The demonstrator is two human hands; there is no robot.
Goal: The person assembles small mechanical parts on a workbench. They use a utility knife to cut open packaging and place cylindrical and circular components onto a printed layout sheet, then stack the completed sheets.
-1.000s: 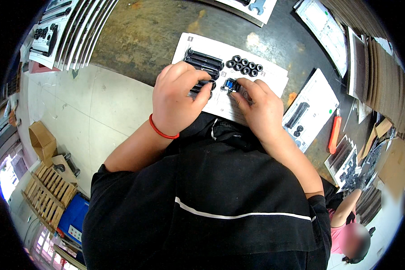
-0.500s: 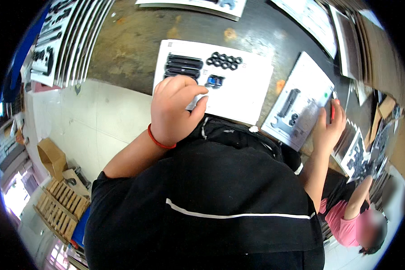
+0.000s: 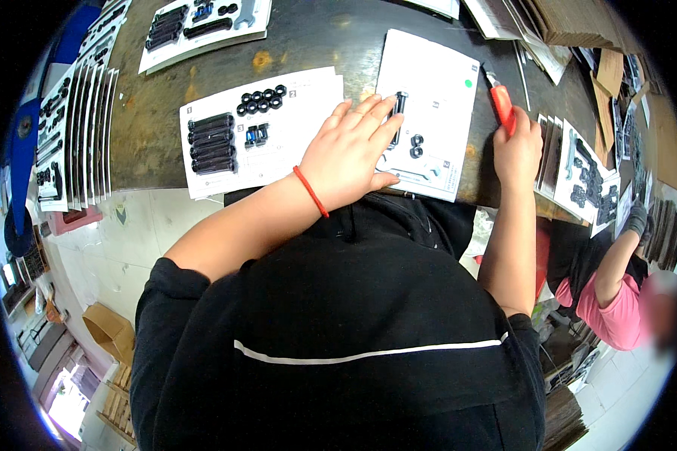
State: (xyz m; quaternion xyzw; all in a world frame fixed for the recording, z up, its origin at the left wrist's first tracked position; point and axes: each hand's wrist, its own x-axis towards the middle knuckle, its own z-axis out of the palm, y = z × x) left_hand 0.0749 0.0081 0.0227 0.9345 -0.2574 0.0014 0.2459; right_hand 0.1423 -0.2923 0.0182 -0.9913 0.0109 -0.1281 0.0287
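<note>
My left hand [image 3: 353,150], a red cord round its wrist, lies flat with fingers spread over the left part of a white card [image 3: 427,68]. A black bolt [image 3: 400,113] shows beside its fingertips, with small black nuts [image 3: 417,146] and a pale wrench [image 3: 426,172] on the same card. In my right hand [image 3: 517,154] is a red utility knife [image 3: 502,105], its blade pointing away from me, just right of the card. Another white card [image 3: 301,124] at the left carries several black bolts [image 3: 212,143], black nuts [image 3: 262,100] and small blue-black parts [image 3: 256,136].
A packed hardware card [image 3: 203,37] lies at the table's far left. Stacked cards stand at the left edge [image 3: 75,135] and the right [image 3: 572,165]. Cardboard sheets [image 3: 579,26] are piled at the far right. A co-worker in a pink shirt [image 3: 617,312] is at the right.
My left hand has moved right, from the bolt card onto the other card. The right hand has lifted the knife's blade clear of that card's edge. The view has shifted.
</note>
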